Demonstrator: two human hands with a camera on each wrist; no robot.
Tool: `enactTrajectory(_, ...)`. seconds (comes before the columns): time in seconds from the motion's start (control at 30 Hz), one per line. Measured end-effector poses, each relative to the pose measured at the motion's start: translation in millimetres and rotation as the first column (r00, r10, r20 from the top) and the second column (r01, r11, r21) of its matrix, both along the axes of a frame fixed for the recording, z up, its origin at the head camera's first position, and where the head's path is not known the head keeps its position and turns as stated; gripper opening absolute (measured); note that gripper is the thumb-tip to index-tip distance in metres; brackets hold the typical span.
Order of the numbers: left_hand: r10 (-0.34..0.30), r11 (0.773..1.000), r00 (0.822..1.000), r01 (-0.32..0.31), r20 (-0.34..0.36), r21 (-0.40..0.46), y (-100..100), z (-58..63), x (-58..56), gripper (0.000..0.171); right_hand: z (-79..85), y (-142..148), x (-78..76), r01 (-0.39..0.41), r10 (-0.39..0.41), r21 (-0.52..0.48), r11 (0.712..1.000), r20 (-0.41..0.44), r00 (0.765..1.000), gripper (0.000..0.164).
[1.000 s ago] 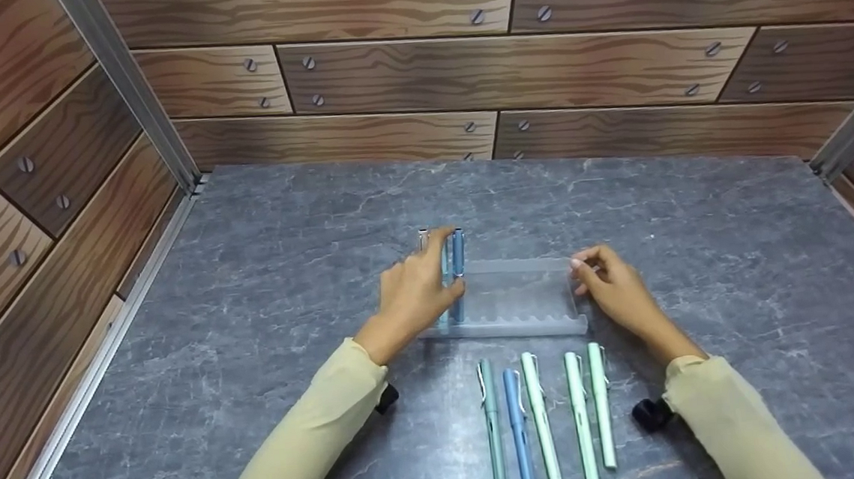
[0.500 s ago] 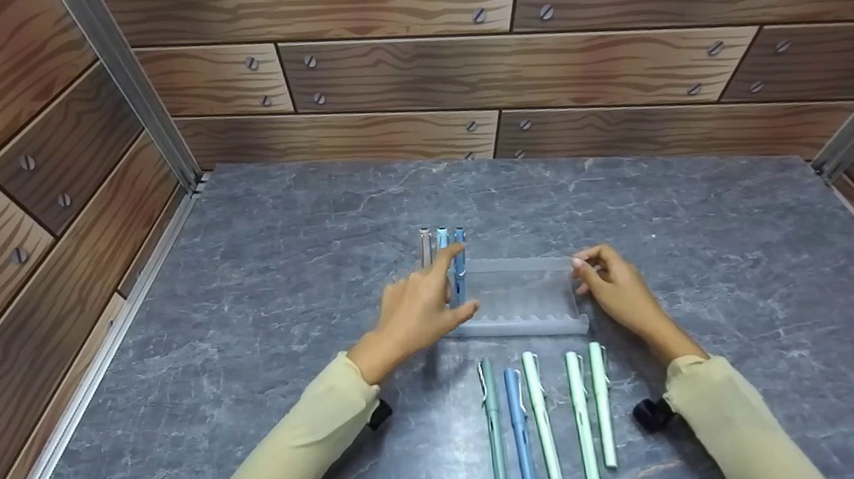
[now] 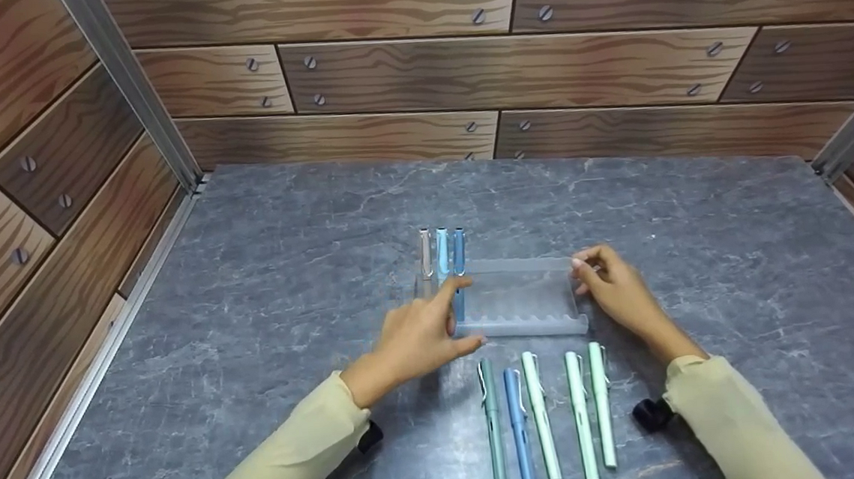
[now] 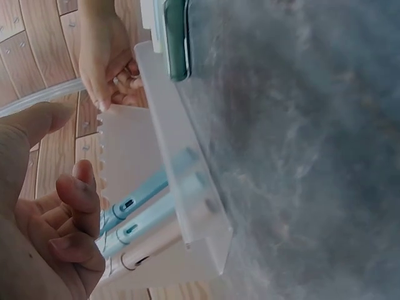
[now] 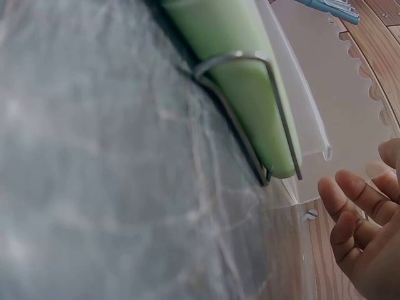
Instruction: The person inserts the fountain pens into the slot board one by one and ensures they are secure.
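A clear plastic pen tray (image 3: 521, 293) with notched edges lies mid-table. Three clipped pens sit side by side in its left slots: a brownish pen (image 3: 425, 248), a light blue pen (image 3: 442, 247) and a darker blue pen (image 3: 459, 245). My left hand (image 3: 415, 338) hovers over their near ends, thumb and index finger apart; in the left wrist view its fingers (image 4: 78, 194) hold nothing. At the tray's right edge, my right hand (image 3: 614, 286) pinches the rim between thumb and fingers. The right wrist view shows those fingers (image 5: 369, 200) beside the clear plastic.
In front of the tray lie a dark green pen (image 3: 492, 423), a blue pen (image 3: 520, 436) and three mint green pens (image 3: 581, 416), roughly parallel. The grey marbled table (image 3: 284, 242) meets wood-patterned walls (image 3: 400, 76) at the back and sides.
My left hand has let go of the darker blue pen and drawn back toward the tray's near edge, uncovering the three pens' tops. The right hand stays at the tray's edge.
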State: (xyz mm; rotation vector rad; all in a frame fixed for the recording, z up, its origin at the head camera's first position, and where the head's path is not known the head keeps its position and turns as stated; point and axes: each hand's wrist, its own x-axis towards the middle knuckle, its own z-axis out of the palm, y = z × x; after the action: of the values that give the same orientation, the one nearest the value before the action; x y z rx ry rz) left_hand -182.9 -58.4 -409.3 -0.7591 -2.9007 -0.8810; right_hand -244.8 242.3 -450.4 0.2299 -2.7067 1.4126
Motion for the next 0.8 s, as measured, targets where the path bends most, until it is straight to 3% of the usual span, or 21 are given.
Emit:
enactTrajectory(0.33,-0.025,1.000,0.997,0.024,0.068,0.014,-2.9,-10.9,5.7,0.070,4.2,-0.1,2.7,-0.010,0.010,0.013,1.000,0.001,1.000,0.030)
enactTrajectory(0.6,-0.047,0.999,0.983,0.050,0.179,-0.011,0.8,-14.3,12.6,0.069,3.3,-0.5,2.5,0.007,-0.007,0.013,1.000,0.004,1.000,0.030)
enactTrajectory(0.8,-0.065,0.997,0.983,0.072,0.174,-0.035,3.1,-18.3,16.8,0.069,4.3,-0.9,3.2,0.002,-0.002,0.001,1.000,0.008,1.000,0.031)
